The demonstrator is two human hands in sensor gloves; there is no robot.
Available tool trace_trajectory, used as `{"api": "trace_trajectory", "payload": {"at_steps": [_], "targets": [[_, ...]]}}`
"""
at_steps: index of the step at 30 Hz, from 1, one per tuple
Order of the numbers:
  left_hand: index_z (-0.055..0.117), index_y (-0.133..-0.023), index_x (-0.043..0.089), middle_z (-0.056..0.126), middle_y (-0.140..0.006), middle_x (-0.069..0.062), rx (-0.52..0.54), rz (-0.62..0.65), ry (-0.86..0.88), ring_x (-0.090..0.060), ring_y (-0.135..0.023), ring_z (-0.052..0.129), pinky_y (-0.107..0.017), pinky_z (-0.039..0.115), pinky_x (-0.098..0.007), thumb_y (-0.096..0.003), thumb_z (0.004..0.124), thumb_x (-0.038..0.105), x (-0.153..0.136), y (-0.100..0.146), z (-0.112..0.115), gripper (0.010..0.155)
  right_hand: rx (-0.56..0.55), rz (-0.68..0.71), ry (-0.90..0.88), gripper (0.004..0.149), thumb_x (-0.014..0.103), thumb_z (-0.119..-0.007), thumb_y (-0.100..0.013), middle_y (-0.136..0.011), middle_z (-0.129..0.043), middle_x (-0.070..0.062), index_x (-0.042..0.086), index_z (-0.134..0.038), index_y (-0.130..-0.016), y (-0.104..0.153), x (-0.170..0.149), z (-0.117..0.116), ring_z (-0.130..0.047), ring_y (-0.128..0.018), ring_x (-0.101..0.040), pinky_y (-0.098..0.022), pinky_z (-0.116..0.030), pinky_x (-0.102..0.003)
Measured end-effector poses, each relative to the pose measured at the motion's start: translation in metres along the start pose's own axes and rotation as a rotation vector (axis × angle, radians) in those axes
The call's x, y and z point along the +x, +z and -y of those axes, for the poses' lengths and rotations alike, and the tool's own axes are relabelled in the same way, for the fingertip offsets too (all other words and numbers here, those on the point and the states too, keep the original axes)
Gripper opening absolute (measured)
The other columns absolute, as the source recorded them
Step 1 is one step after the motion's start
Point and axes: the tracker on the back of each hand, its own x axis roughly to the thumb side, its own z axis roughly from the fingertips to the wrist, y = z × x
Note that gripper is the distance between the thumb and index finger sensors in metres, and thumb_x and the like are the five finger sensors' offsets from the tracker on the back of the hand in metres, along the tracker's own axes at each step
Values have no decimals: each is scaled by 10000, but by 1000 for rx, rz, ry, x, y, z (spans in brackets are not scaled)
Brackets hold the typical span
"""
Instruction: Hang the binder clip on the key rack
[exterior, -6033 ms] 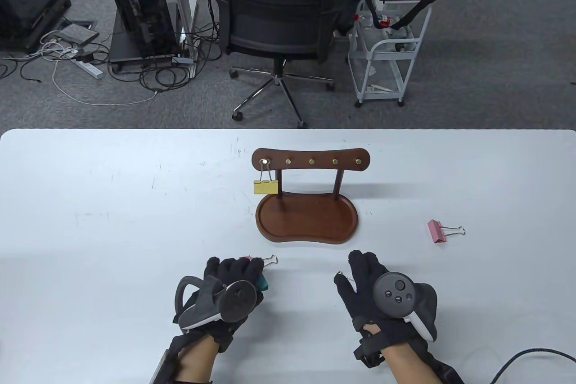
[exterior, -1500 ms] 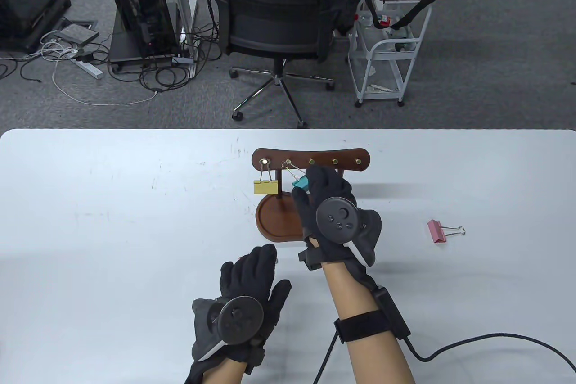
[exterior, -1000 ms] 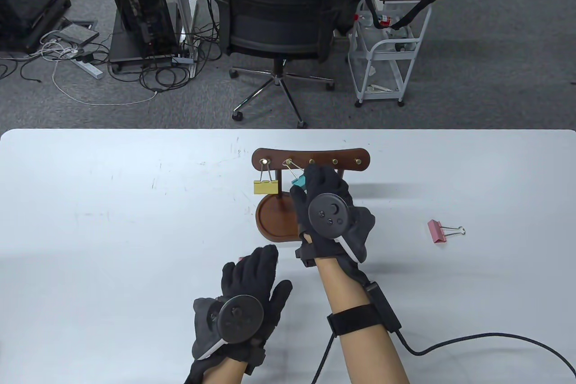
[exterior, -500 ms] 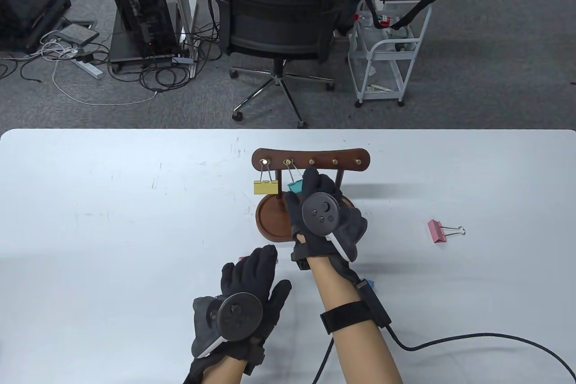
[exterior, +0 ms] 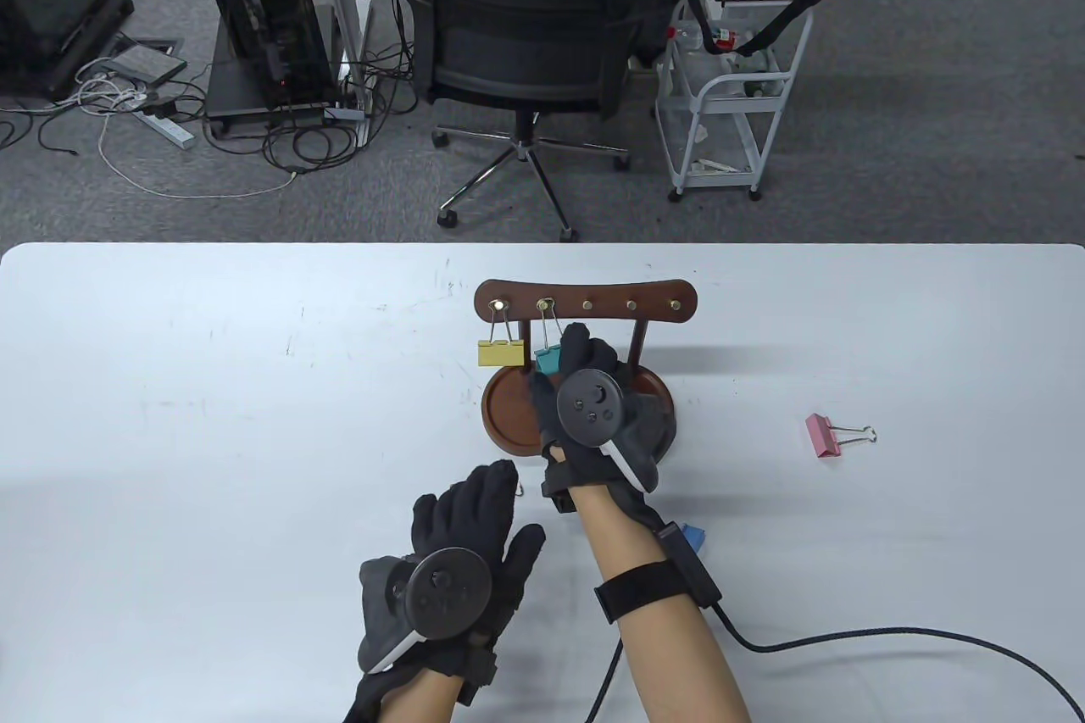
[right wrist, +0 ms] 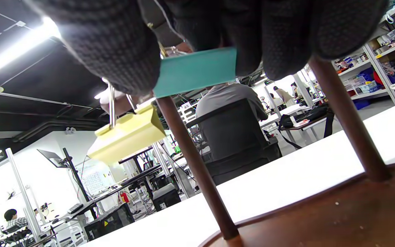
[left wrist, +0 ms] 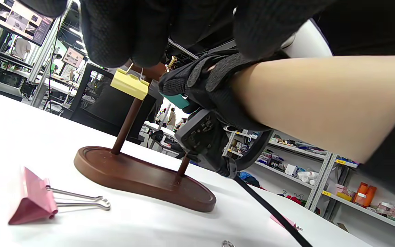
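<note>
No readable writing or brand marks on anything we can see here, so on to the layout. On the left, our left hand lies flat on the white worktop with the fingers spread, holding nothing, and a pink binder clip lies on its side just ahead of it in the left wrist view, wire handles pointing right. Next over is the wooden key rack, with a yellow binder clip hanging straight down off the leftmost peg. Right beside it the teal binder clip has its wire loop over the second peg, so its long axis runs top to bottom, handles up and body down, tilted a touch. Our right hand pinches the teal body between thumb and fingers, over the rack's tray. A blue clip peeks out beside the right forearm, and another pink clip lies well off to the right, handles pointing right.
</note>
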Motion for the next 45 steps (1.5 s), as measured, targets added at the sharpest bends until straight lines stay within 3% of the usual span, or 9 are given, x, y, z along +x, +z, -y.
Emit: {"api": "trace_trajectory", "payload": {"at_steps": [23,34,45], "targets": [[562,-1165,-9,696,-1117,-329,-16,-5,-4,-609,-953,733,-679,469,-801,-583,778,421,0,0,3,755,17,38,61,825,409,-843,-565,-1080,-555,-361,28,-428,-1168,1,-7,-23,-663,-859,-603,-591,-599,-700],[562,-1166,-9,696,-1117,-326,-15,-6,1,-610,-953,733,-679,470,-800,-584,777,421,-1,0,3,755,27,48,4,811,420,-829,-569,-1117,-547,-378,9,-452,-1158,2,-16,-4,-640,-918,-638,-601,-603,-707],[563,-1165,-6,699,-1116,-324,-22,-1,5,-608,-955,731,-681,472,-798,-584,776,421,-1,0,3,752,43,105,-32,802,433,-821,-570,-1129,-530,-393,12,-476,-1160,14,-23,40,-609,-937,-657,-617,-571,-721]]}}
